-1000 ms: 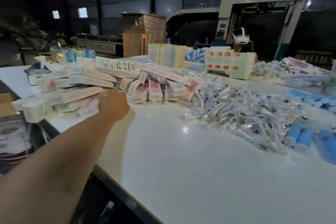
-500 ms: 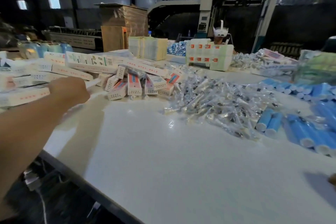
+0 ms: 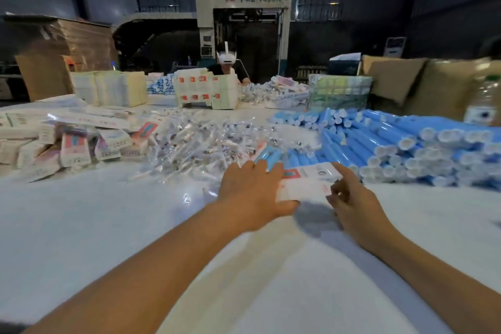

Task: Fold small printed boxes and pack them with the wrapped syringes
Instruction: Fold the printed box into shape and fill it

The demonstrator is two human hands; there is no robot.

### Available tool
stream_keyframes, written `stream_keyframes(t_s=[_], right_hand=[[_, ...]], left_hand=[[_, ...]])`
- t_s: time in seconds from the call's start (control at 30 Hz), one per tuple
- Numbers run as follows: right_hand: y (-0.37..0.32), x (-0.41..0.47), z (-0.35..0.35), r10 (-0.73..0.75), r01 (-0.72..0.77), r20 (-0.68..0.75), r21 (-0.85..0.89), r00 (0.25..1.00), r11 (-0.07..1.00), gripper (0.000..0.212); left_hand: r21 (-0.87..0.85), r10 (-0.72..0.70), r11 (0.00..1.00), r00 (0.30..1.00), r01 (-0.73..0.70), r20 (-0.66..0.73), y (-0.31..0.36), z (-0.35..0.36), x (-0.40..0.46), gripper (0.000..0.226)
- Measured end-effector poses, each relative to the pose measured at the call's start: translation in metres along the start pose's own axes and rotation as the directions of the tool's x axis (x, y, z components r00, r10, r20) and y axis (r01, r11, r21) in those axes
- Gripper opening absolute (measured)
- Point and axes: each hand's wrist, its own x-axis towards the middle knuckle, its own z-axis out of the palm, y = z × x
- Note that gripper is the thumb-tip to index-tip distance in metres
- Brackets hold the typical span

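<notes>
A flat white printed box (image 3: 306, 182) with red and pink marks is held between both hands just above the white table (image 3: 113, 225). My left hand (image 3: 252, 192) grips its left end, thumb underneath and fingers over the top. My right hand (image 3: 349, 198) pinches its right end with curled fingers. Just behind the hands lies a heap of clear-wrapped syringes (image 3: 200, 144). At the left sits a pile of small printed boxes (image 3: 73, 144), some folded, some flat.
Blue tubes with white caps (image 3: 406, 144) are stacked at the right, close to my right hand. Stacks of flat cartons (image 3: 206, 92) and a wrapped bundle (image 3: 339, 95) stand at the back. A person in a headset (image 3: 226, 62) sits across the table. Cardboard boxes (image 3: 423, 84) stand far right.
The view has swung right from the box pile. My left hand has left the pile with a flat box and come to the middle, where my right hand has joined it on the box.
</notes>
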Motion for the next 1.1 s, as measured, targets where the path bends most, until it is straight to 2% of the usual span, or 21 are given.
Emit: stream_keyframes(t_s=[0.1,0.17,0.23,0.3,0.43,0.5,0.57,0.63,0.7,0.77,0.8,0.83,0.9,0.97,1.03,1.1], right_hand=[[0.006,-0.001,-0.008,0.092,-0.065,-0.105,0.237,0.990,0.969,0.080],[0.006,-0.001,-0.012,0.113,-0.068,-0.141,0.293,0.984,0.954,0.084],[0.006,0.000,-0.013,0.091,-0.042,-0.144,0.315,0.985,0.948,0.084],[0.004,0.002,-0.012,0.054,0.001,-0.153,0.335,0.987,0.942,0.073],[0.004,0.003,-0.015,-0.053,0.098,-0.159,0.294,0.986,0.951,0.070],[0.003,0.001,-0.016,-0.177,0.205,-0.186,0.141,0.966,0.969,0.066],[0.000,0.001,-0.018,-0.261,0.269,-0.186,0.015,0.947,0.963,0.055],[-0.002,0.001,-0.021,-0.247,0.258,-0.193,0.034,0.950,0.965,0.044],[-0.003,0.002,-0.023,-0.184,0.209,-0.176,0.134,0.967,0.969,0.036],[-0.005,0.001,-0.026,-0.086,0.114,-0.101,0.316,0.991,0.942,0.019],[-0.005,0.001,-0.026,-0.023,0.041,-0.048,0.408,0.999,0.912,0.019],[-0.005,0.002,-0.026,0.043,-0.044,0.015,0.479,0.999,0.877,0.023],[-0.004,0.001,-0.026,0.163,-0.213,0.140,0.524,0.977,0.825,0.030],[-0.004,0.000,-0.025,0.259,-0.346,0.238,0.492,0.936,0.799,0.025],[-0.004,0.000,-0.024,0.327,-0.399,0.252,0.333,0.911,0.855,0.034],[-0.004,0.009,-0.027,0.351,-0.370,0.145,0.136,0.925,0.919,0.045]], left_hand=[[-0.064,0.051,0.997,0.998,-0.053,-0.023,0.041,0.013,0.012,0.066],[-0.084,0.048,0.995,0.996,-0.054,-0.072,0.045,0.019,0.013,0.063],[-0.082,0.049,0.995,0.993,-0.058,-0.107,0.039,0.023,0.012,0.066],[-0.078,0.047,0.996,0.994,-0.054,-0.095,0.030,0.024,0.009,0.075],[-0.070,0.041,0.997,0.997,-0.045,-0.064,0.019,0.028,0.005,0.090],[-0.079,0.051,0.995,0.997,-0.055,-0.051,0.018,0.026,0.006,0.093],[-0.064,0.075,0.995,0.997,-0.076,-0.014,0.017,0.021,0.007,0.091],[-0.072,0.100,0.992,0.995,-0.101,-0.016,0.014,0.014,0.006,0.081],[-0.148,0.100,0.982,0.986,-0.120,-0.137,0.011,0.008,0.003,0.068],[-0.160,0.132,0.966,0.918,-0.204,-0.374,0.012,0.007,0.000,0.055],[-0.134,0.151,0.964,0.886,-0.231,-0.438,0.014,0.008,-0.001,0.059],[-0.115,0.165,0.966,0.898,-0.230,-0.408,0.017,0.007,-0.002,0.070],[-0.108,0.140,0.979,0.960,-0.170,-0.240,0.021,0.011,-0.001,0.093],[-0.087,0.109,0.988,0.979,-0.126,-0.173,0.022,0.020,0.002,0.094],[-0.092,0.112,0.988,0.980,-0.128,-0.165,0.021,0.026,0.003,0.086],[-0.097,0.124,0.986,0.983,-0.137,-0.137,0.019,0.030,0.003,0.076]])
